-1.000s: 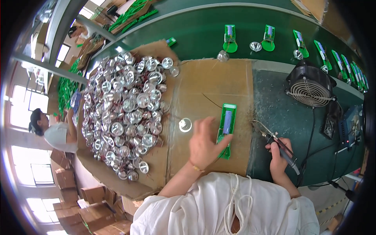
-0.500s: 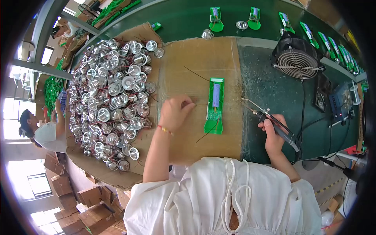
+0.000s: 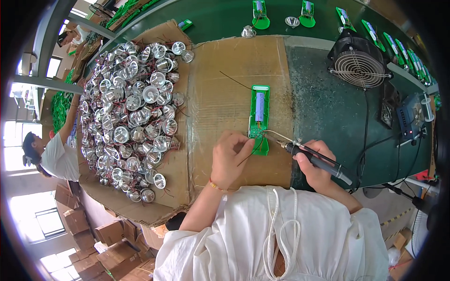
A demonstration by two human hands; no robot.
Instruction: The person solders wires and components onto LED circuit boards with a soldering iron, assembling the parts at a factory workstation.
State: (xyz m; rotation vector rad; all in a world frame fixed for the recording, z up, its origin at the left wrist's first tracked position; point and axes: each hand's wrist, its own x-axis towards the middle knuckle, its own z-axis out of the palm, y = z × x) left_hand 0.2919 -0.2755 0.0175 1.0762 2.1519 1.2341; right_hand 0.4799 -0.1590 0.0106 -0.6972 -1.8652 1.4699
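A green plastic casing (image 3: 260, 149) lies lengthwise on the cardboard, holding a lilac cylindrical battery (image 3: 259, 107) and a small circuit board (image 3: 257, 131). My right hand (image 3: 317, 161) grips a soldering iron (image 3: 313, 158) with a thin curved tube along it; its tip reaches the circuit board's right side. At the board's left side is my left hand (image 3: 230, 152), thumb and forefinger pinched together. What they hold is too small to make out. A thin dark wire (image 3: 246, 158) runs past the thumb, and another dark wire (image 3: 234, 79) sticks out from the casing's top.
Many silvery reflector cups (image 3: 133, 103) with wires are heaped on cardboard at left. A black fan (image 3: 358, 68) stands at the right, with a blue soldering station (image 3: 408, 122) beyond. More green casings (image 3: 307, 14) line the back shelf. A co-worker (image 3: 56, 150) sits at far left.
My left hand has moved right to the casing and pinched its fingers. My right hand has brought the soldering iron left onto the circuit board. The co-worker's arm has risen.
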